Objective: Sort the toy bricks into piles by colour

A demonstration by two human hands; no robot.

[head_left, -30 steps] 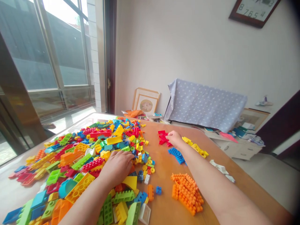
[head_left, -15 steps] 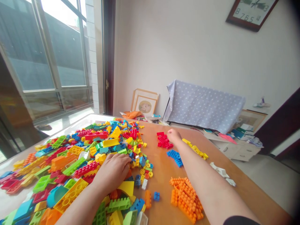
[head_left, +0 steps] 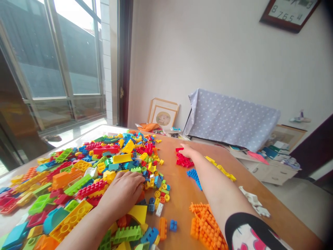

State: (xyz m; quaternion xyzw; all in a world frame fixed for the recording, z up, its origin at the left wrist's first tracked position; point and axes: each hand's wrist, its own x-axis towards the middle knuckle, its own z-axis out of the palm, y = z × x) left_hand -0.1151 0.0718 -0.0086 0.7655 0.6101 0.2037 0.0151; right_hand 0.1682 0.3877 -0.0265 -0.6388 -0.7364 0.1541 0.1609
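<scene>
My left hand [head_left: 126,187] lies over the large heap of mixed toy building bricks [head_left: 85,184]. Its fingers bend loosely down onto the bricks, their tips partly hidden, and no held piece shows. My right hand [head_left: 187,151] is stretched out over a small pile of red building bricks [head_left: 184,161]. At its fingertips is a red building brick [head_left: 179,149], which the fingers appear to pinch. Just below that arm lie blue bricks [head_left: 194,176]. Beyond it runs a row of yellow bricks [head_left: 221,168].
Orange bricks [head_left: 208,225] are piled near the front, beneath my right forearm. White pieces [head_left: 253,201] lie by the right table edge. A single blue brick [head_left: 173,225] sits beside an orange one [head_left: 163,228]. Past the brown table [head_left: 174,187] stands a dotted cloth cover [head_left: 231,116].
My right hand has moved left from beside the red pile to over it, and its fingers have stretched out. My left hand stays on the heap. The view has shifted slightly.
</scene>
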